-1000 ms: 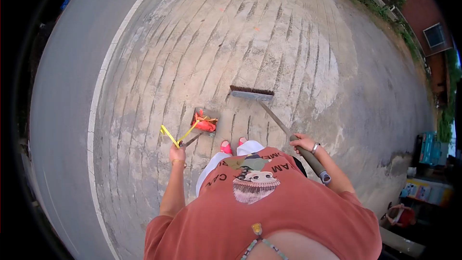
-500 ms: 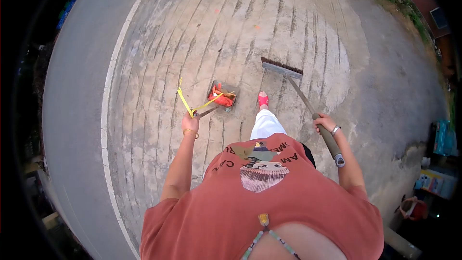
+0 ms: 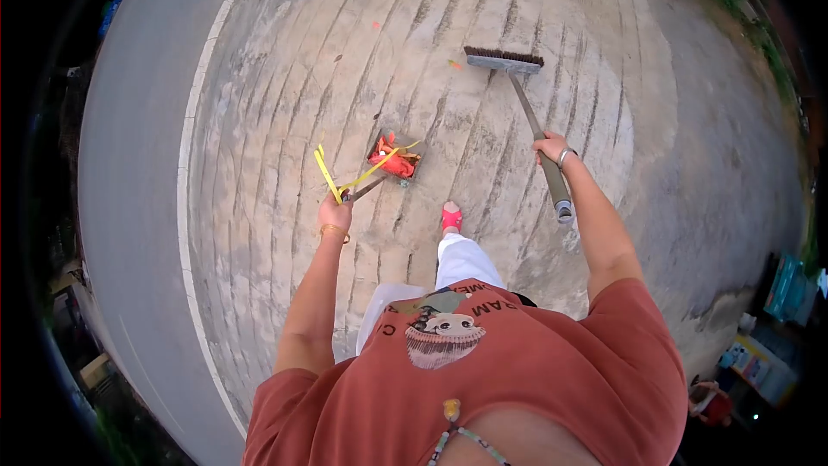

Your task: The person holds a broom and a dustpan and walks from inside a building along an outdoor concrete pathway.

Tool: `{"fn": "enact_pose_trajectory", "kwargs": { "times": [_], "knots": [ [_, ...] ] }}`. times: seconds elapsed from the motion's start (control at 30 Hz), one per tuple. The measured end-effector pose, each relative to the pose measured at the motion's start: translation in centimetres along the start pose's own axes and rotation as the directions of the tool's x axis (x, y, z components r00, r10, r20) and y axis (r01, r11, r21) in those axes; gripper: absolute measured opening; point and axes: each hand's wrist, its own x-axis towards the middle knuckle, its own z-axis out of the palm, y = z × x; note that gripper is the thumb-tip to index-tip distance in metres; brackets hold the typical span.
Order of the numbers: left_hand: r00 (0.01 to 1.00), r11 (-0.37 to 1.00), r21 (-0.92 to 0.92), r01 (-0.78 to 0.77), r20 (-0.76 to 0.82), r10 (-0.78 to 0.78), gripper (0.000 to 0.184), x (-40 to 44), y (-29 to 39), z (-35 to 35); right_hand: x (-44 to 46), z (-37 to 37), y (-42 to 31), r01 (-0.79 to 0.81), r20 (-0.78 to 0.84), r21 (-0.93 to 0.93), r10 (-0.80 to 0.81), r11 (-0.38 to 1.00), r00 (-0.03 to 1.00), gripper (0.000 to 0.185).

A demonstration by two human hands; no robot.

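Note:
My left hand (image 3: 335, 212) is closed around the handle of a dustpan (image 3: 417, 169) and also grips a yellow strap (image 3: 325, 174), whose ends stick out past the fingers. Red and orange scraps (image 3: 395, 162) lie in the pan, which is low over or on the concrete; I cannot tell whether it touches. In my right hand (image 3: 550, 147) is the olive-coloured grip of a broom (image 3: 504, 64). The broom's wide grey head, with dark bristles facing away from me, reaches out ahead, just right of a small orange scrap (image 3: 454, 65).
Grooved concrete (image 3: 285, 103) spreads ahead, with another small reddish scrap (image 3: 376, 26) farther off. A white line (image 3: 183, 173) separates it from the asphalt road (image 3: 129, 164) on the left. Teal crates (image 3: 785, 285) and other goods stand at the lower right.
My right hand and the broom have moved forward, bringing the broom head farther out near the orange scrap. The left hand and dustpan have shifted only slightly. My body has stepped and turned a little.

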Motion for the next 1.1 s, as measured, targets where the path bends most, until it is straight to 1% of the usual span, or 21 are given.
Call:
{"fn": "enact_pose_trajectory", "kwargs": {
  "times": [0.07,0.13,0.17,0.2,0.23,0.27,0.3,0.37,0.43,0.47,0.53,0.6,0.63,0.73,0.8,0.83,0.9,0.93,1.0,1.03,1.1],
  "knots": [
    [1.000,0.999,0.040,-0.013,0.019,0.012,0.023,2.0,0.8,1.0,2.0,1.0,-1.3,-0.012,-0.011,-0.079,0.011,0.997,1.000,0.021],
    [0.999,0.996,0.091,-0.003,0.036,0.000,0.024,3.8,1.2,1.7,2.1,2.1,-1.8,-0.042,0.033,-0.251,0.052,0.967,0.998,0.023],
    [0.998,0.990,0.139,0.029,0.051,-0.037,0.025,3.7,3.6,1.3,1.7,2.4,-2.0,-0.057,0.052,-0.333,0.079,0.941,0.996,0.023],
    [0.998,0.988,0.154,0.012,0.052,-0.021,0.026,4.3,3.8,1.8,0.9,2.7,-2.4,-0.069,0.069,-0.412,0.106,0.908,0.992,0.023],
    [0.999,0.986,0.169,-0.004,0.054,-0.005,0.026,5.0,3.8,2.1,-0.3,2.7,-2.7,-0.068,0.114,-0.386,0.121,0.920,0.986,0.024],
    [0.998,0.983,0.184,-0.021,0.055,0.011,0.026,5.6,3.9,2.4,-1.7,2.2,-3.0,-0.027,0.178,-0.378,0.102,0.925,0.979,0.027],
    [0.997,0.980,0.200,-0.007,0.073,-0.007,0.027,6.0,5.0,2.4,-3.2,1.3,-3.3,0.012,0.242,-0.366,0.082,0.930,0.967,0.029],
    [0.997,0.965,0.262,0.003,0.078,-0.025,0.029,6.7,7.6,2.5,-7.9,-1.4,-5.1,-0.053,0.299,-0.229,0.122,0.972,0.946,0.044],
    [0.996,0.957,0.291,0.005,0.084,-0.031,0.031,7.2,8.2,2.9,-12.4,-3.5,-5.5,-0.160,0.334,-0.121,0.192,0.980,0.923,0.059],
    [0.996,0.957,0.290,0.002,0.087,-0.028,0.032,7.4,7.9,3.2,-14.6,-3.3,-5.4,-0.216,0.334,-0.079,0.230,0.973,0.914,0.066],
    [0.995,0.958,0.286,-0.012,0.100,-0.018,0.033,7.3,6.6,3.5,-16.5,-3.0,-5.2,-0.300,0.317,-0.005,0.286,0.954,0.904,0.063],
    [0.992,0.958,0.284,-0.050,0.121,0.016,0.034,7.8,5.2,3.7,-16.2,-1.5,-3.2,-0.287,0.293,0.031,0.266,0.957,0.918,0.059],
    [0.992,0.955,0.294,-0.040,0.129,0.002,0.034,8.1,4.9,3.6,-15.5,-0.7,-2.1,-0.281,0.281,0.049,0.256,0.959,0.925,0.056],
    [0.990,0.955,0.298,0.011,0.133,-0.052,0.036,8.5,7.0,2.9,-10.7,1.4,-1.3,-0.170,0.164,0.078,0.155,0.982,0.974,0.044],
    [0.991,0.954,0.299,-0.002,0.128,-0.038,0.037,8.8,7.4,3.2,-7.0,2.7,-1.3,-0.165,0.124,0.091,0.153,0.982,0.980,0.028],
    [0.992,0.954,0.300,-0.008,0.125,-0.031,0.037,9.0,7.5,3.4,-5.2,3.3,-1.4,-0.166,0.112,0.089,0.155,0.982,0.981,0.025],
    [0.993,0.953,0.302,-0.017,0.116,-0.019,0.031,9.7,7.6,3.7,-2.5,4.6,-1.3,-0.167,0.089,0.086,0.159,0.982,0.983,0.019],
    [0.994,0.953,0.303,-0.021,0.112,-0.014,0.028,9.9,7.6,3.8,-2.1,5.4,-0.7,-0.162,0.100,0.029,0.158,0.986,0.982,0.017],
    [0.994,0.958,0.287,-0.008,0.107,-0.024,0.028,9.8,8.1,3.7,-2.1,6.6,-0.4,-0.148,0.124,-0.096,0.159,0.984,0.979,0.015],
    [0.994,0.960,0.278,-0.002,0.105,-0.029,0.029,9.7,8.2,3.6,-2.8,6.9,-0.1,-0.180,0.141,-0.109,0.195,0.978,0.971,0.018],
    [0.991,0.955,0.298,-0.010,0.131,-0.030,0.034,9.9,8.0,3.4,-6.5,6.4,-1.5,-0.194,0.210,-0.140,0.220,0.971,0.953,0.025]
  ]
}}
